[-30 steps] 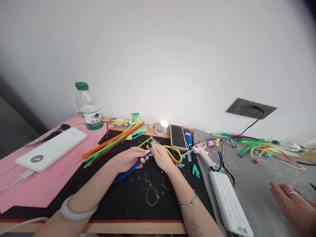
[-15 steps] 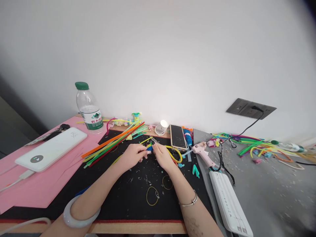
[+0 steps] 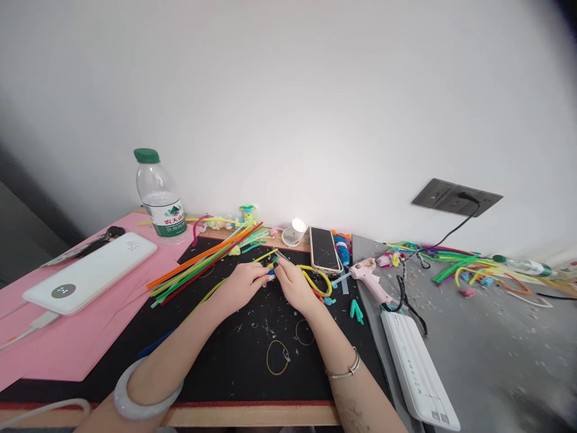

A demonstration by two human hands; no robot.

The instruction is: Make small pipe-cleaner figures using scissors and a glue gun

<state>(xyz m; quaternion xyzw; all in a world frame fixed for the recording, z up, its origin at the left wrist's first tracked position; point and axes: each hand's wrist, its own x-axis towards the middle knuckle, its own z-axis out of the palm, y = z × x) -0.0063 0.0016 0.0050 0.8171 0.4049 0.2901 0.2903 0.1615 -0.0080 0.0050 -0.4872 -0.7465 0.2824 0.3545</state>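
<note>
My left hand (image 3: 247,284) is closed, its thumb and fingers pinching a small blue fuzzy piece (image 3: 271,272) that looks like pipe cleaner. Against the same piece, my right hand (image 3: 292,282) is closed too, fingertips almost meeting the left ones. A bit of green shows at the top of the piece; the rest of it is hidden by fingers. A thin grey thing (image 3: 283,256) pokes out behind the right fingers, too small to name. Beside the right hand curls a yellow pipe cleaner loop (image 3: 330,281). Left of the hands lies a bundle of coloured pipe cleaners (image 3: 202,264).
Rubber bands (image 3: 276,357) and scraps lie on the black mat (image 3: 234,367). Behind stand a paper cup (image 3: 294,233) and a phone (image 3: 324,249). A pink glue gun (image 3: 372,282) and a white power bank (image 3: 419,367) are at right; a water bottle (image 3: 160,198) stands at left.
The fingers have shifted slightly around the small blue piece, and the right hand has tilted a little. The whole view has drifted slightly; the other things lie as before.
</note>
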